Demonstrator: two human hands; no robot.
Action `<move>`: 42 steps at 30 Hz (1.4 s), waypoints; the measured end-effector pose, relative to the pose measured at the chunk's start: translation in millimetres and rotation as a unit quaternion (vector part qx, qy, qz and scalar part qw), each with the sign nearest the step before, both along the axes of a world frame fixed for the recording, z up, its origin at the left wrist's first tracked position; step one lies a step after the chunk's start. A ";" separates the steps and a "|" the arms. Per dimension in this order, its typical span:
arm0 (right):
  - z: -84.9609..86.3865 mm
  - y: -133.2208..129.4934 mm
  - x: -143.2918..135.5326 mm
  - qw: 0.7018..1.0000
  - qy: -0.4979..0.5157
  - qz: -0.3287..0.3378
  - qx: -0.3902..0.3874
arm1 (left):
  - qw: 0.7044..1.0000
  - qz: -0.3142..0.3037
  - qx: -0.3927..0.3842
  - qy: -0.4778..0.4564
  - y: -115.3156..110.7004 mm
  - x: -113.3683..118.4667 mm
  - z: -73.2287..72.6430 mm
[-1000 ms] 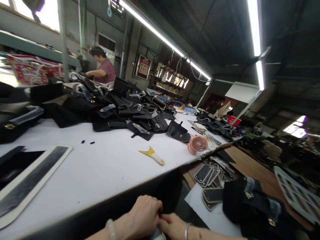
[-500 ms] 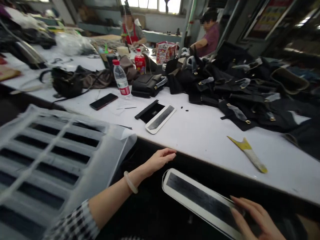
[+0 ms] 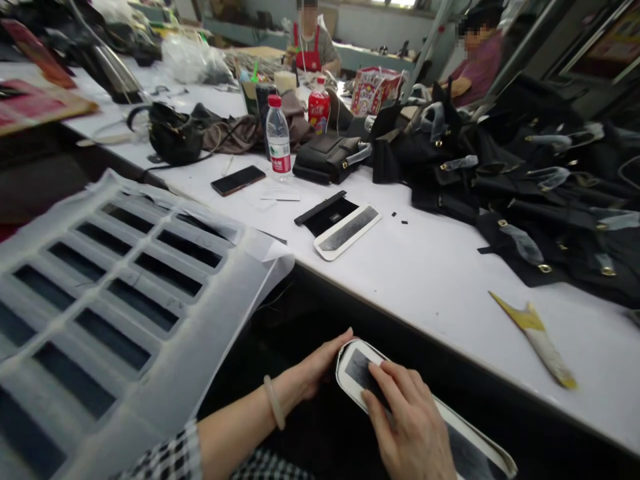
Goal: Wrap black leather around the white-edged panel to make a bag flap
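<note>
A long white-edged panel with a dark centre (image 3: 467, 443) lies slantwise below the table edge. My left hand (image 3: 320, 367) wraps round its upper left end, the fingers partly hidden behind it. Across the panel's face lies my right hand (image 3: 407, 417), thumb and fingertips pressed on the dark strip near that end. A similar white-edged panel (image 3: 349, 232) rests on the table against an open black case (image 3: 325, 212). The yellow-tipped tool (image 3: 537, 337) lies on the table at the right.
A translucent sheet with dark slots (image 3: 120, 293) fills the left. On the white table (image 3: 425, 287) are a phone (image 3: 238, 180), a water bottle (image 3: 278, 140), a red bottle (image 3: 319, 107) and piled black bags (image 3: 515, 167). Two people are beyond.
My right hand has moved left along the panel onto its upper end. My left hand has come down to that end and taken hold. The view has shifted left.
</note>
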State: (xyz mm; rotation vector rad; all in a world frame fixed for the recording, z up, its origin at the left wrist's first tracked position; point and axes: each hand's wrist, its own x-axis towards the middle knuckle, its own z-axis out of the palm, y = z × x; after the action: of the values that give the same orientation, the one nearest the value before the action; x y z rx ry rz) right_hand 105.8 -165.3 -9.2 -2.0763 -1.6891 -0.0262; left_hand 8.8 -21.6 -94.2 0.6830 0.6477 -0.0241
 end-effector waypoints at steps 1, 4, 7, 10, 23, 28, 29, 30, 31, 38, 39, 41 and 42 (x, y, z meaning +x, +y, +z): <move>-0.1 -1.0 0.3 1.000 0.004 0.002 -0.002 | 1.000 0.005 -0.010 -0.001 -0.5 1.8 1.1; 3.6 0.2 3.4 0.999 0.033 -0.006 -0.028 | 0.999 0.011 -0.034 0.009 -0.5 4.5 4.5; 10.3 6.1 6.6 0.995 0.068 -0.009 -0.076 | 0.999 -0.003 -0.046 0.018 0.9 3.5 5.4; 17.3 12.4 7.8 0.993 0.053 0.012 -0.104 | 0.999 -0.007 -0.051 0.014 3.4 0.3 4.8; 26.2 21.9 21.2 0.978 0.025 0.082 -0.192 | 0.995 0.058 -0.012 -0.085 3.7 -12.2 10.2; 26.9 23.3 21.8 0.984 0.001 0.069 -0.167 | 0.992 0.070 -0.004 -0.103 2.6 -13.1 10.7; 26.7 24.0 21.0 0.985 -0.010 0.067 -0.160 | 0.992 0.073 -0.002 -0.107 2.7 -13.8 12.2; 26.6 24.7 20.2 0.985 -0.021 0.067 -0.156 | 0.991 0.077 -0.002 -0.111 2.9 -14.6 13.8; 26.8 25.6 19.5 0.985 -0.030 0.070 -0.154 | 0.990 0.080 -0.003 -0.114 3.2 -15.5 15.2; 32.6 33.4 16.3 0.979 -0.056 0.099 -0.168 | 0.981 0.150 -0.085 -0.086 5.2 -18.5 -25.1; 33.2 34.0 15.9 0.980 -0.054 0.097 -0.166 | 0.977 0.170 -0.110 -0.074 2.3 -17.3 -38.7; 33.8 34.4 15.3 0.980 -0.051 0.093 -0.165 | 0.966 0.192 -0.163 -0.058 -9.4 -13.0 -65.4; 34.0 34.2 15.0 0.980 -0.051 0.095 -0.167 | 0.962 0.191 -0.187 -0.058 -18.3 -10.5 -76.7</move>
State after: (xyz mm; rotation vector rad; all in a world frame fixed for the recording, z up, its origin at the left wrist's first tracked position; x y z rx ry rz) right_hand 120.8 -131.0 24.7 -2.1663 -2.0668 0.2314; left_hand -1.7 -39.9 -170.8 0.1860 0.6303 0.2444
